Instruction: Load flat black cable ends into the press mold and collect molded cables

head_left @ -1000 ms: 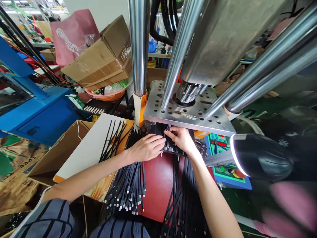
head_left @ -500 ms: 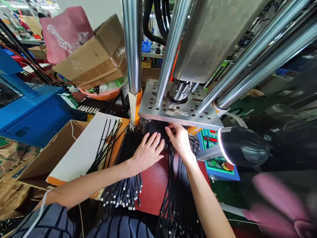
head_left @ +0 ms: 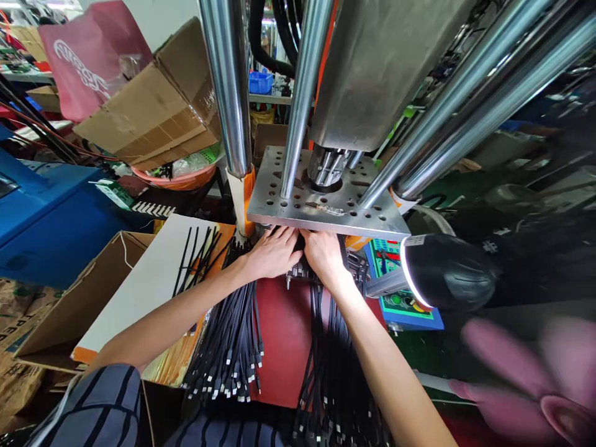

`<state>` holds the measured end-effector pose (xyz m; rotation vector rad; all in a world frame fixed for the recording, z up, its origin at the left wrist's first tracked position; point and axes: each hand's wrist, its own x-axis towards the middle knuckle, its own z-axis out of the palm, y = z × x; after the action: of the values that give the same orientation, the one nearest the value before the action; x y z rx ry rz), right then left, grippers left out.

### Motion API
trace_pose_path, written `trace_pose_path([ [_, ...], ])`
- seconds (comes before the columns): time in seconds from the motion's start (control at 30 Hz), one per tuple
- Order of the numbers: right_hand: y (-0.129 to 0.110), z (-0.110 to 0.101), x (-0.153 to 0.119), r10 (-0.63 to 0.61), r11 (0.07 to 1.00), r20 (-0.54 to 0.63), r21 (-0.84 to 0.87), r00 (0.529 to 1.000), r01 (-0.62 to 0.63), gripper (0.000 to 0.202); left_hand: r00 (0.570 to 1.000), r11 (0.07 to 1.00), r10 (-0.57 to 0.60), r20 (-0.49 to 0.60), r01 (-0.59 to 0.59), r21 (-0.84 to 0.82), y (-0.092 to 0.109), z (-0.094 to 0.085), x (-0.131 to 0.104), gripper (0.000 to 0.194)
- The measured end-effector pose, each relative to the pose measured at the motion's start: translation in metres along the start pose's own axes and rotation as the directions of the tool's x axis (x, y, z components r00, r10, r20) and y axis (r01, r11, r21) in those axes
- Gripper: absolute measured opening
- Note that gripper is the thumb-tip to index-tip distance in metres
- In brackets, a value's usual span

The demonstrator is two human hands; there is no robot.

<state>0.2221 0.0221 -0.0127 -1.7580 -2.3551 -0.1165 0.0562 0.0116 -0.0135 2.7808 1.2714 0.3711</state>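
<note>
My left hand (head_left: pixel 274 253) lies flat with its fingers stretched out and thumb apart, the fingertips at the front edge of the steel press plate (head_left: pixel 302 214). Close beside it, my right hand (head_left: pixel 322 251) reaches under the same edge; its fingers are mostly hidden there. Below both hands sits a dark metal fixture (head_left: pixel 300 272), partly covered by them. A bundle of black USB cables (head_left: pixel 237 323) with light connector ends hangs left of the red work surface (head_left: pixel 282 335). More black cables (head_left: pixel 333 347) hang from the fixture at the right, beside my right forearm.
Steel columns (head_left: pixel 226 93) rise around the press. A black lamp (head_left: pixel 447 279) and a control panel (head_left: pixel 405 304) stand at right, with a pink fan (head_left: pixel 512 385) spinning below. Loose black cables lie on a white board (head_left: pixel 135 285) over a cardboard box (head_left: pixel 60 316) at left.
Both hands have moved forward to the press plate's edge. My left hand has gone up from over the cables, and my right fingers have slipped out of sight. The view has shifted slightly.
</note>
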Motion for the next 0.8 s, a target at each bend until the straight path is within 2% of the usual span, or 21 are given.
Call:
trace_pose_path([
  [0.2,0.012,0.016,0.035,0.031,0.998,-0.021,0.063,0.999,-0.030,0.055,0.997,0.996,-0.051,-0.051,0.047,-0.077,-0.017,0.009,0.024,0.040],
  [0.3,0.016,0.016,0.048,0.035,0.996,-0.021,0.078,0.999,-0.033,0.056,0.994,0.990,-0.054,-0.095,0.041,-0.136,-0.025,0.007,0.039,0.034],
  [0.37,0.015,0.010,0.045,0.021,0.997,-0.025,0.080,0.999,-0.019,0.059,0.990,0.982,-0.052,-0.133,0.026,-0.187,-0.030,0.002,0.043,0.032],
  [0.43,0.009,0.002,0.028,-0.002,0.997,-0.036,0.079,0.999,0.005,0.061,0.983,0.971,-0.059,-0.172,0.017,-0.237,-0.034,-0.005,0.036,0.032],
  [0.53,-0.011,-0.008,-0.018,-0.023,0.996,-0.063,0.079,0.998,0.028,0.060,0.969,0.954,-0.088,-0.232,0.014,-0.300,-0.031,-0.013,-0.005,0.036],
  [0.63,-0.035,-0.012,-0.056,-0.055,0.996,-0.018,0.069,0.998,0.056,0.056,0.946,0.922,-0.161,-0.282,0.042,-0.385,-0.020,-0.012,-0.072,0.040],
  [0.7,-0.046,-0.013,-0.062,-0.064,0.997,0.039,0.051,0.997,0.062,0.054,0.920,0.862,-0.276,-0.278,0.109,-0.495,-0.014,-0.008,-0.117,0.036],
  [0.8,-0.048,-0.012,-0.046,-0.031,0.999,0.079,0.031,0.996,0.028,0.055,0.859,0.785,-0.454,-0.236,0.261,-0.562,-0.009,-0.003,-0.170,0.029],
])
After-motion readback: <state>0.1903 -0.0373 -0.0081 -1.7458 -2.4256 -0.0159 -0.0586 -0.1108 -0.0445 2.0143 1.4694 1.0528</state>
